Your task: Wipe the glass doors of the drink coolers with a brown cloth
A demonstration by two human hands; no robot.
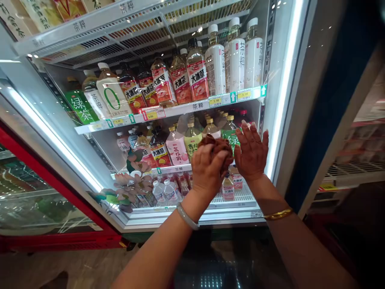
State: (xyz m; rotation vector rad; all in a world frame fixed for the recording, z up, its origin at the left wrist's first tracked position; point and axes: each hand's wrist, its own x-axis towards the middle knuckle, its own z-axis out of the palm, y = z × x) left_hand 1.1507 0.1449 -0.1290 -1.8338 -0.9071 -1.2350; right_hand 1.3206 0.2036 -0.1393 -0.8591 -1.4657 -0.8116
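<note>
My left hand (207,170), with a pale bangle at the wrist, is closed around a crumpled brown cloth (215,146). It is raised before the lit drinks cooler, level with the lower shelf of bottles. To its right, my right hand (252,150) is held up with fingers extended and nothing in it; a gold bracelet circles that wrist. A glass door seems to stand between my hands and the bottles, though contact with it is hard to tell. Behind my hands, a green-labelled bottle (230,128) and a yellow-green-labelled bottle (192,138) are partly covered.
Several tea bottles (197,74) line the shelf above, over a strip of price tags (244,95). Small water bottles (171,192) stand on the bottom rack. Flower decoration (136,184) shows at the lower left. A red-framed cooler (60,242) adjoins on the left, with open shelving (355,170) at right.
</note>
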